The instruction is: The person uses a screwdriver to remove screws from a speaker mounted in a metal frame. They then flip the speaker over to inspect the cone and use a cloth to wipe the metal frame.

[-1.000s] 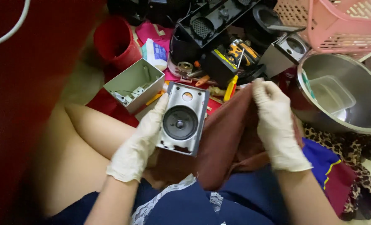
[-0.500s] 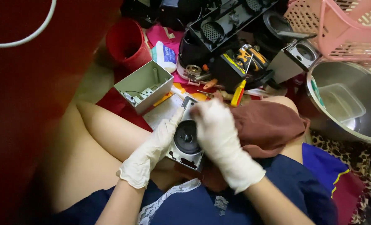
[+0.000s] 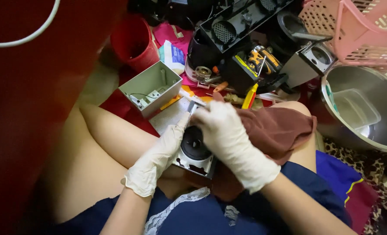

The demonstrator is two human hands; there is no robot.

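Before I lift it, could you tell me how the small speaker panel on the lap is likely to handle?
The speaker panel looks rigid, so it should not flex. Its dark round driver probably makes it heavy for its size. The left hand steadies one edge while the right hand covers the top; the cone may be fragile.

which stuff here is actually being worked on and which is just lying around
In hand:
left hand steadying the speaker panel
right hand pressing on the panel, against the brown cloth

Lying about:
grey open box
red cup
metal bowl
pink basket
yellow screwdriver
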